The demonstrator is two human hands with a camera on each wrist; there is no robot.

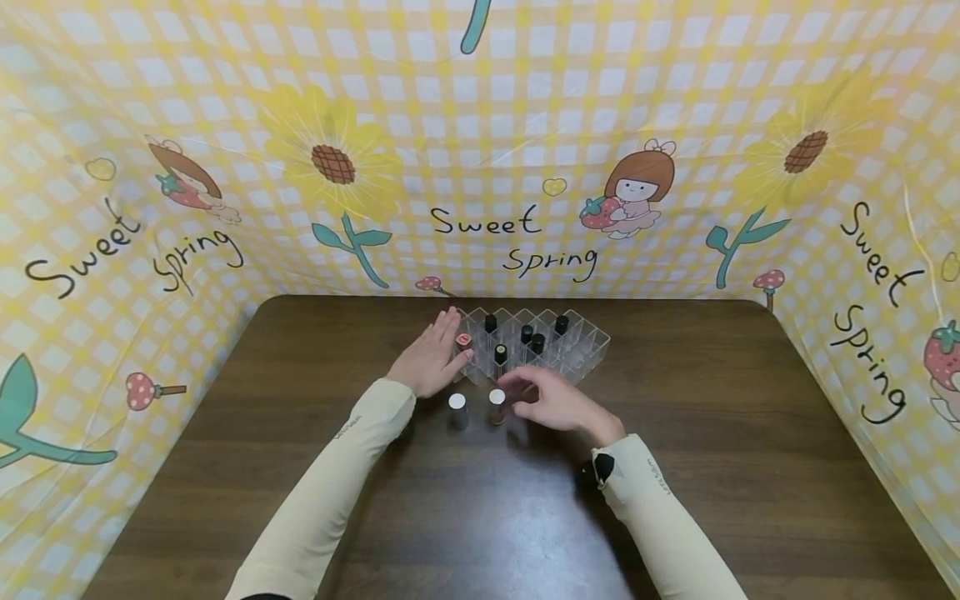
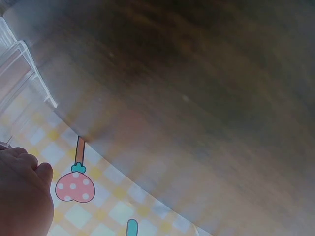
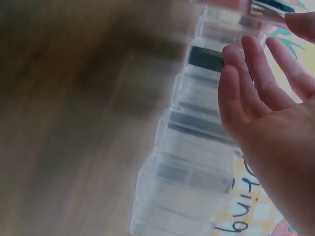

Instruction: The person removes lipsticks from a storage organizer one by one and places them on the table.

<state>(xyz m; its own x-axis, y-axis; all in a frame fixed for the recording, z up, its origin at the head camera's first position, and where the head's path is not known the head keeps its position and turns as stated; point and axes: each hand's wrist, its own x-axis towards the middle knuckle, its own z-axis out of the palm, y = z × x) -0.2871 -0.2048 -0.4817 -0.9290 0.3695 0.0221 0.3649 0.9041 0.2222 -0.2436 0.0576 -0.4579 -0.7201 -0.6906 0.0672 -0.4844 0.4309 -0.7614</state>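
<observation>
My left hand (image 1: 431, 354) lies with straight fingers along the left end of a clear compartmented organizer (image 1: 596, 360). Beside those fingers stands a red-topped tube (image 1: 464, 342). My right hand (image 1: 551, 400) is in front of the organizer, its fingers loosely bent and apart. Just left of its fingertips, a small lipstick-like tube with a white top (image 1: 497, 407) stands upright on the table. In the right wrist view this hand's thumb (image 3: 302, 25) is close to a pinkish tube (image 3: 224, 4) at the top edge. A second white-topped tube (image 1: 458, 412) stands further left.
Several black-capped tubes stand in the organizer, among them one at the front (image 1: 501, 354) and one at the back right (image 1: 562, 324). The dark wooden table (image 1: 300, 467) ends at a yellow checked cloth (image 1: 480, 150) behind and at both sides.
</observation>
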